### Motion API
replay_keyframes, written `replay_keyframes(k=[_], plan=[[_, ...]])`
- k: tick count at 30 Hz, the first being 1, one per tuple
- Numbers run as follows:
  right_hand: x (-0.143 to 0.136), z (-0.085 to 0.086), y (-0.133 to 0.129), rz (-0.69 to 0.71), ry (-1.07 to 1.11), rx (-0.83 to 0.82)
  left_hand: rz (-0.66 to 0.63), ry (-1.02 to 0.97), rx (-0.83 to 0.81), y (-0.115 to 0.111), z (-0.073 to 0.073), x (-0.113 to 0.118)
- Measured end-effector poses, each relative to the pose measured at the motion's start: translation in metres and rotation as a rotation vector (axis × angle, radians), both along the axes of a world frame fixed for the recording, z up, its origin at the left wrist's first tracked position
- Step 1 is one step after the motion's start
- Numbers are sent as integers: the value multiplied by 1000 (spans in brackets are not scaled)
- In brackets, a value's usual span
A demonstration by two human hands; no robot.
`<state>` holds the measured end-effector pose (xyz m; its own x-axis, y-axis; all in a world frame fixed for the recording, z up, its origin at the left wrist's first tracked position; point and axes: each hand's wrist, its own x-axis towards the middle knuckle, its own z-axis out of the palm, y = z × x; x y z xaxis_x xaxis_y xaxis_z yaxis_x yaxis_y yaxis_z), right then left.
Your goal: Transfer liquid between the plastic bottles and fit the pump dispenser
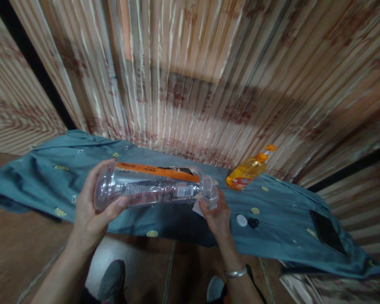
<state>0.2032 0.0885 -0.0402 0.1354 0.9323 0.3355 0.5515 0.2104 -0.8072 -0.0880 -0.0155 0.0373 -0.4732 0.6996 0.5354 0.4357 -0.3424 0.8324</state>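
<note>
Your left hand (pixel 93 207) grips the clear bottle's (pixel 152 185) base, held sideways above the teal cloth (pixel 272 219). Your right hand (pixel 217 215) pinches its neck, white tissue underneath. White cap (pixel 241 220) lies just right; orange soap bottle (pixel 248 169) beyond.

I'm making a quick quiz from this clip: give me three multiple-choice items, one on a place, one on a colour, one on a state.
1. Where does the orange pump bottle of yellow liquid lie?
A. on the teal cloth
B. on the floor
C. in a hand

2. What colour is the band on the clear plastic bottle?
A. green
B. orange
C. blue

3. How is the clear bottle held?
A. upright
B. sideways
C. upside down

Answers: 1 A, it rests on the cloth by the wall; 2 B, an orange strip runs along it; 3 B, left hand holds its base, right hand its neck.
</note>
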Motion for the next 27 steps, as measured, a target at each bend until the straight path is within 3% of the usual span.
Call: replay_keyframes(k=[15,27], plan=[[-1,-1,0,-12,-2,28,-12,33,17,-2,10,6],[-1,-4,-1,-11,0,45,-22,41,15,-2,5,2]])
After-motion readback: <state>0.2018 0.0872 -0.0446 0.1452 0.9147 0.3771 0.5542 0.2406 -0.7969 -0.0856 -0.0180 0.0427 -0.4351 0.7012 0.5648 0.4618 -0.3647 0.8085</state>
